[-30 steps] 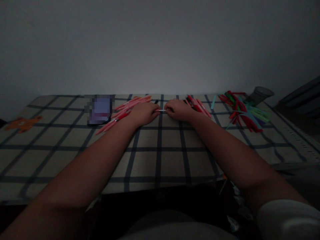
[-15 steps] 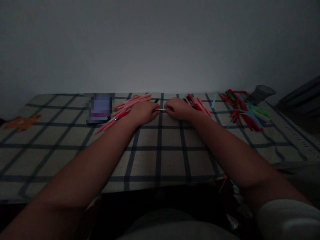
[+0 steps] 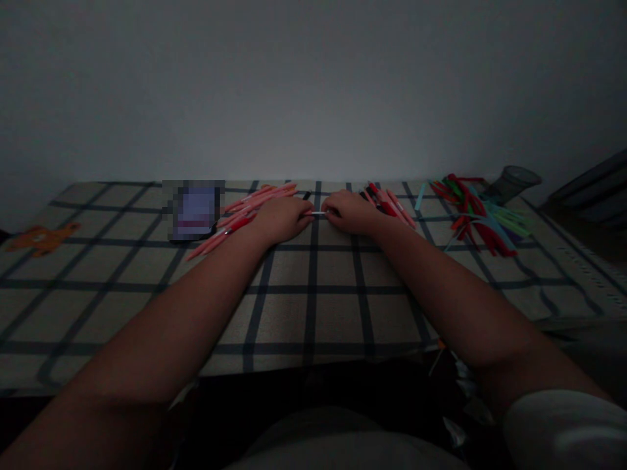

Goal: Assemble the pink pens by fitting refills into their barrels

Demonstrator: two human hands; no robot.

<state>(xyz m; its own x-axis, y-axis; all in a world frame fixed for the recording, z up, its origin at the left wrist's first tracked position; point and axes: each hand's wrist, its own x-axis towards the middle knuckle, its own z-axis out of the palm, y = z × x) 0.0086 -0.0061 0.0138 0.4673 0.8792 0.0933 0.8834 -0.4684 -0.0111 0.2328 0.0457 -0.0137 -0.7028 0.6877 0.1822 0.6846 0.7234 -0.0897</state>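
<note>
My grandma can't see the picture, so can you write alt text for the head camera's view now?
Left hand and right hand hold a thin stick between them over a checked cloth. Pink pens, more pens and colorful strips lie around.

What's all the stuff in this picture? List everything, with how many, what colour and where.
Thin rod: one, whitish, between the hands
Left pens: several, pink and red, by left hand
Right pens: several, pink, red, black, by right hand
Dark tip: one, behind hands
Blurred rectangle: one, bluish, left
Flat figure: one, orange, far left
Loose strip: one, light blue, right
Strip pile: many, mixed colours, right
Cup: one, greyish, far right
Checked cloth: one, pale and blue, on table
Wall: one, grey, behind
Scraps: several, whitish, below table
Hands: two, left and right, centre
</note>
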